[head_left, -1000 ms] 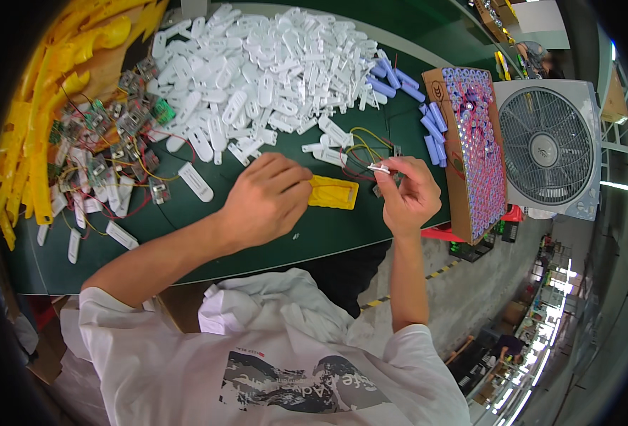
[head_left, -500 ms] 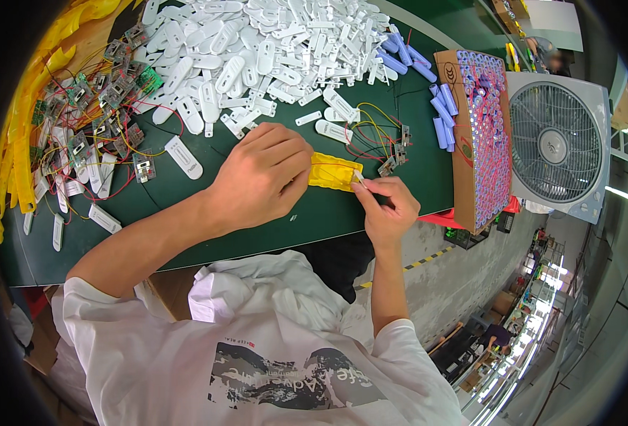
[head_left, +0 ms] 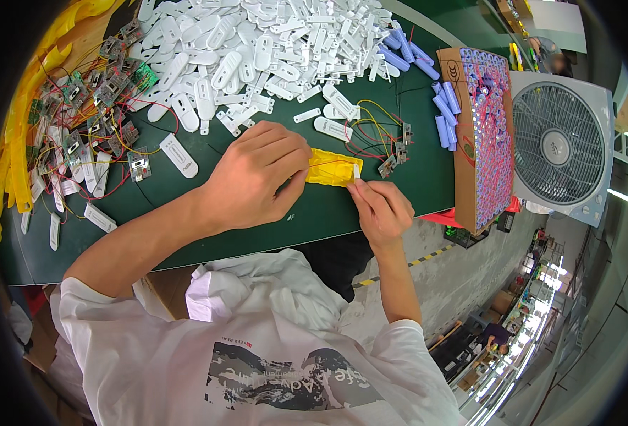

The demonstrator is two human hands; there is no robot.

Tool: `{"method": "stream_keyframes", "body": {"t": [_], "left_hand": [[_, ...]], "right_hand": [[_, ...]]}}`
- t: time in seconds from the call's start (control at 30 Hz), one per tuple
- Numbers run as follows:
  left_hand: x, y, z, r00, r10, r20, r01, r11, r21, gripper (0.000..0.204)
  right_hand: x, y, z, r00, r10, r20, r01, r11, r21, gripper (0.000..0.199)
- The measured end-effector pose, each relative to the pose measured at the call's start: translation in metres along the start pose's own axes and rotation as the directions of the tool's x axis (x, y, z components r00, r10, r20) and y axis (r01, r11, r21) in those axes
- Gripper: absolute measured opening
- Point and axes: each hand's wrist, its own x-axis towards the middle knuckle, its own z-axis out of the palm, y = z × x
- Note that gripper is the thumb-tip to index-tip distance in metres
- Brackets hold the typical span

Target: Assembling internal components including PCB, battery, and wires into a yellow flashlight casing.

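A yellow plastic shell (head_left: 330, 168) with thin wire lying in it is held just above the green table. My left hand (head_left: 263, 174) is closed with curled fingers over the shell's left end; its fingertips are hidden behind the knuckles. At the opposite end, my right hand (head_left: 383, 211) pinches a small white plastic piece (head_left: 356, 172) between thumb and forefinger, upright against the shell's right edge. Just right of the shell, small clear-cased circuit modules (head_left: 388, 167) lie with red and yellow wires. White oval covers (head_left: 333, 128) rest beyond it.
White plastic parts (head_left: 246, 53) form a large heap at the back. Wired circuit modules (head_left: 115, 89) and yellow shells (head_left: 19, 167) crowd the left. Purple cylindrical cells (head_left: 444, 110) lie beside a cardboard box (head_left: 464, 184) full of them. A fan (head_left: 557, 145) stands to the right.
My right hand has shifted slightly left, and the white piece it pinches now stands more upright at the shell's right end. My left hand keeps almost the same place.
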Motion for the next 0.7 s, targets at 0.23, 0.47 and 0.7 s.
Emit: {"method": "stream_keyframes", "body": {"t": [0.23,0.47,0.7], "left_hand": [[0.001,0.001,0.000,1.000,-0.016,-0.017,0.016,1.000,-0.001,0.014],[0.001,0.000,-0.002,1.000,-0.025,-0.019,0.025,1.000,0.019,0.013],[0.005,0.001,-0.002,1.000,-0.006,0.006,0.006,0.998,0.064,0.013]], "right_hand": [[0.001,0.001,0.000,0.998,-0.065,0.002,0.065,0.998,-0.010,0.026],[0.001,0.004,0.002,0.999,-0.051,0.017,0.051,0.999,0.011,0.026],[0.013,0.007,-0.008,0.979,0.010,0.205,-0.009,1.000,-0.006,0.021]]}}
